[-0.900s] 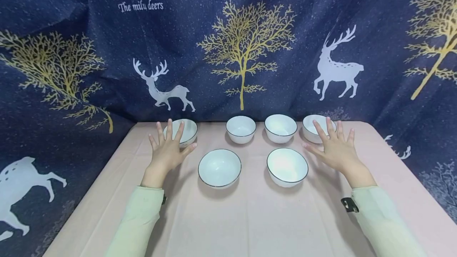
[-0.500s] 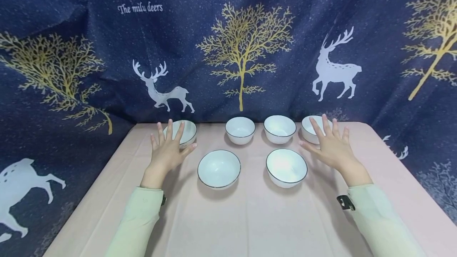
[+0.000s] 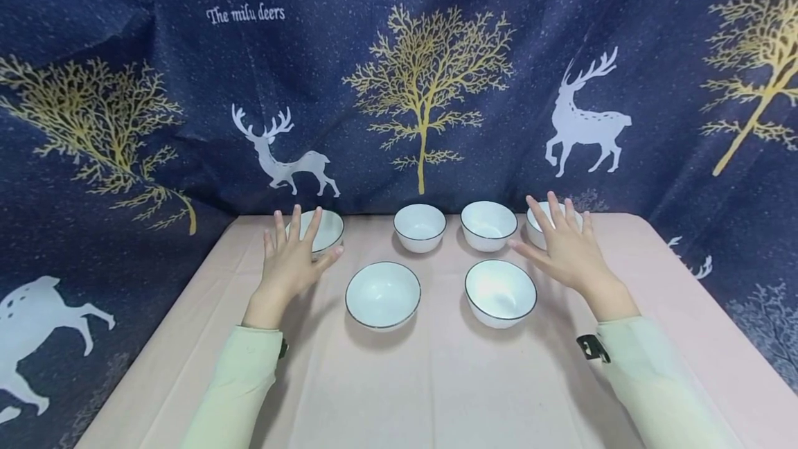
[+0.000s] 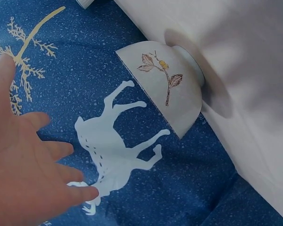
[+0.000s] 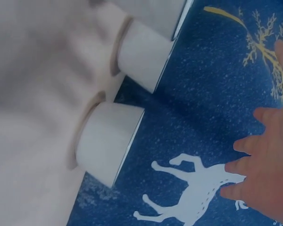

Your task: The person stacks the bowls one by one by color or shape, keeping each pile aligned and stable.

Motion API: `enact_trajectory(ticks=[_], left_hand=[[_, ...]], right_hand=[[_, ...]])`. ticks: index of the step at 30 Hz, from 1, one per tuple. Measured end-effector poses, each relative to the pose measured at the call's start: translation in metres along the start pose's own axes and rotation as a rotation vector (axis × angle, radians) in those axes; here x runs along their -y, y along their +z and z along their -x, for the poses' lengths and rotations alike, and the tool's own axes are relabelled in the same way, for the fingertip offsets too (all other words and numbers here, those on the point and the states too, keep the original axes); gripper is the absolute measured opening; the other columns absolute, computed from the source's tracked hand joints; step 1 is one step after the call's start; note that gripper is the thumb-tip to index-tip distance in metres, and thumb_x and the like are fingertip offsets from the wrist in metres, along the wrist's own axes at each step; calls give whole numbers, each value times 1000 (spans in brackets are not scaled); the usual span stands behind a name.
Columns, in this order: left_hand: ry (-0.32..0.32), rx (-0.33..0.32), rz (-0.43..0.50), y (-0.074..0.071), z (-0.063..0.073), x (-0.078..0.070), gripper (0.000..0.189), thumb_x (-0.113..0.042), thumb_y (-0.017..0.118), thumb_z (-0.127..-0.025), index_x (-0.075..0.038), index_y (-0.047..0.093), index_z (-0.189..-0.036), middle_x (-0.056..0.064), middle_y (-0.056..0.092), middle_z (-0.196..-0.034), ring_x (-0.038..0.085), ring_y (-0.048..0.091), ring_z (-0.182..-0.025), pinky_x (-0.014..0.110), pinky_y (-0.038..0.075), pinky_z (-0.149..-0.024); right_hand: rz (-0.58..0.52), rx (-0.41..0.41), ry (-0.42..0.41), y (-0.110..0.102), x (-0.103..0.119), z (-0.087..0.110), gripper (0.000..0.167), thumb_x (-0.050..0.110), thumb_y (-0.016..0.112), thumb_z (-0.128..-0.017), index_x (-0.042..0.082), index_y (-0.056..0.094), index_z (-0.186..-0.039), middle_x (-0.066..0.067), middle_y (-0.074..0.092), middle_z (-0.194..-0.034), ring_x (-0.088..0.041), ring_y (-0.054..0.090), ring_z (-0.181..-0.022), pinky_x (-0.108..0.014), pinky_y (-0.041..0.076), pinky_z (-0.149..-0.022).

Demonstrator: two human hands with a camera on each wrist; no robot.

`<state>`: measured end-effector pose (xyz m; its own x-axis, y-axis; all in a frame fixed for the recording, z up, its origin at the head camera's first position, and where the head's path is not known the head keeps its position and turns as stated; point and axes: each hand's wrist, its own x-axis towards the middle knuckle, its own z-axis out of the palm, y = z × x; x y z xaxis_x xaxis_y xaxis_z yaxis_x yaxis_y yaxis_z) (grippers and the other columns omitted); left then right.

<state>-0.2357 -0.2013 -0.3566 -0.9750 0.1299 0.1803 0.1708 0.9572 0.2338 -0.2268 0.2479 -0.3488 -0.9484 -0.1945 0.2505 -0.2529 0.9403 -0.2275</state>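
Observation:
My left hand (image 3: 289,265) is spread with straight fingers, overlapping the back left bowl (image 3: 329,231) in the head view. In the left wrist view that bowl (image 4: 165,84) shows a painted sprig, apart from the fingers. Fingers also spread, my right hand (image 3: 570,255) overlaps the back right bowl (image 3: 537,233), hiding part of it. Both hands hold nothing. Nearer to me stand two white dark-rimmed bowls, a front left bowl (image 3: 383,294) and a front right bowl (image 3: 501,291). The right wrist view has a plain-sided bowl (image 5: 108,141) away from the fingers.
Two more white bowls stand along the back, a middle one (image 3: 420,226) and one to its right (image 3: 489,224). A pale pink cloth (image 3: 374,393) covers the table. Behind its far edge hangs a dark blue curtain (image 3: 374,158) printed with deer and trees.
My right hand has moved left and slightly away from me, over the back right bowl toward its neighbour. The left hand has barely shifted. The bowls stay where they were.

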Motion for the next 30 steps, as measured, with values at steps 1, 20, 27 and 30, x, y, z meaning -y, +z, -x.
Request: enact_trajectory(ticks=[1, 20, 27, 30], left_hand=[[2, -3, 2, 0, 0, 0, 88, -67, 44, -91, -20, 7, -156, 20, -8, -159, 40, -24, -140, 69, -8, -112], [34, -94, 77, -5, -1, 4, 89, -62, 50, -91, -18, 9, -156, 22, 2, -159, 41, -14, -143, 65, 1, -115], [58, -159, 74, -10, -3, 4, 84, -53, 55, -92, -14, 15, -155, 25, 9, -157, 46, -4, -143, 66, 6, -115], [64, -180, 76, -11, -4, 4, 83, -52, 56, -93, -13, 17, -155, 26, 12, -157, 47, 0, -143, 66, 9, -115]], right_hand=[[0, 0, -6, -1, 2, -1, 88, 63, 48, -91, 17, 10, -156, -26, 2, -157, -52, -2, -141, -71, -6, -111], [-113, 15, -79, -7, 44, -14, 84, 61, 44, -94, 13, 13, -155, -24, 7, -158, -45, 0, -144, -64, -1, -116], [-140, -7, -118, -5, 65, -18, 81, 57, 46, -96, 12, 13, -155, -21, 7, -159, -39, 0, -146, -59, 3, -119], [-157, -6, -144, -3, 73, -19, 80, 56, 45, -96, 12, 13, -155, -20, 7, -159, -38, 0, -146, -58, 3, -119]])
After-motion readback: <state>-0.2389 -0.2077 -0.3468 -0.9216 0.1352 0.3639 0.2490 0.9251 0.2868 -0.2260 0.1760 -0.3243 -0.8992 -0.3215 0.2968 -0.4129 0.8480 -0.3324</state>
